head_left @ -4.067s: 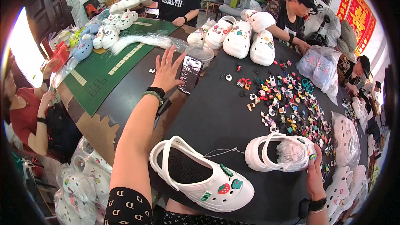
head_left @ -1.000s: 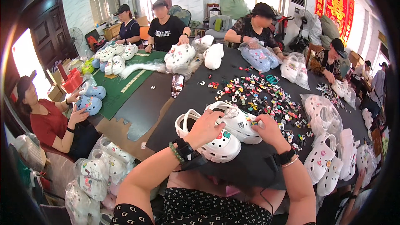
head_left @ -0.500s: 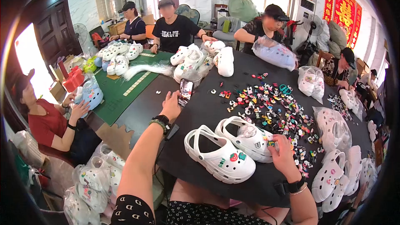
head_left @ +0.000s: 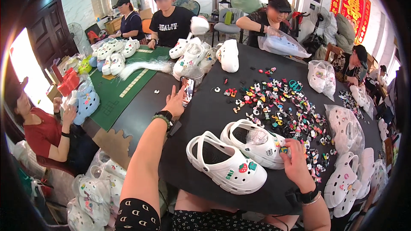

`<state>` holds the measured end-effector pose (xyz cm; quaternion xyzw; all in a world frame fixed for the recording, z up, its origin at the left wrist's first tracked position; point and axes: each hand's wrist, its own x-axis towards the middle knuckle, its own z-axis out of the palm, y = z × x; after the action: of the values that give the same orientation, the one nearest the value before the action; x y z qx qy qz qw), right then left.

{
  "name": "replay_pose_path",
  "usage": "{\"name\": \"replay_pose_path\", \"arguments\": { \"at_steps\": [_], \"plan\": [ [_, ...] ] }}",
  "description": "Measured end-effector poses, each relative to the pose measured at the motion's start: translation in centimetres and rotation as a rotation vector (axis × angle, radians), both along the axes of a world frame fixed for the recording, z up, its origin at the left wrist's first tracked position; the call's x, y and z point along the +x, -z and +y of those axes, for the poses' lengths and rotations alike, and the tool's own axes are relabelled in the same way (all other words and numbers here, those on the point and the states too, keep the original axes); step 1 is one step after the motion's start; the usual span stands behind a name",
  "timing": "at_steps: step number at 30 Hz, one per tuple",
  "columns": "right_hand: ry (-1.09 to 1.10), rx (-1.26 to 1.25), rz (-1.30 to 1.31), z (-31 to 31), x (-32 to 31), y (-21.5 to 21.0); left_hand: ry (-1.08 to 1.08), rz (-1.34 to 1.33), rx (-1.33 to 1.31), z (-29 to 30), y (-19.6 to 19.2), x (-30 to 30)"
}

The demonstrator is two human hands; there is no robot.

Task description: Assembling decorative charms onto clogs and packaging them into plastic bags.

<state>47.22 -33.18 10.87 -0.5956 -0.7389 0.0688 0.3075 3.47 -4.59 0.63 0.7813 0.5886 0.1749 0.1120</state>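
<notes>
Two white clogs stand side by side on the black table in front of me. The near clog (head_left: pixel 233 173) carries a strawberry charm, a green charm and green letter charms. On the far clog (head_left: pixel 261 152) sit a letter charm and a clear crumpled piece of plastic. My right hand (head_left: pixel 296 162) is at the far clog's toe, fingers closed on a small round, colourful shoe charm (head_left: pixel 284 149). My left hand (head_left: pixel 174 102) reaches to an upright phone (head_left: pixel 187 89) with a lit screen; its fingers are spread and touch the phone's left side.
Loose charms (head_left: pixel 282 107) cover the table beyond the clogs. Bagged white clogs (head_left: pixel 346 126) and unbagged ones (head_left: pixel 342 179) lie at the right. More clogs (head_left: pixel 192 57) are piled behind the phone. A green mat (head_left: pixel 113 102) lies at the left. Several people work around the table.
My left index finger has lifted beside the phone. My right hand stays at the far clog's toe. Across the table, a person has raised a white clog; the view has shifted slightly.
</notes>
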Motion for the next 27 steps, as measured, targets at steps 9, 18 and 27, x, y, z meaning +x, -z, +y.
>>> {"name": "replay_pose_path", "arguments": {
  "at_steps": [9, 18, 27],
  "plan": [
    [0.007, 0.001, -0.026, -0.1, 0.0, 0.0, -0.005, 0.098, -0.062, 0.4, -0.6, 0.8],
    [0.01, 0.0, -0.039, 0.0, 0.0, 0.0, -0.006, 0.172, -0.04, 0.8, -0.2, 0.7],
    [-0.001, 0.002, -0.047, 0.0, -0.2, -0.1, 0.046, 0.268, -0.16, 1.2, 0.0, 0.4]
  ]
}}
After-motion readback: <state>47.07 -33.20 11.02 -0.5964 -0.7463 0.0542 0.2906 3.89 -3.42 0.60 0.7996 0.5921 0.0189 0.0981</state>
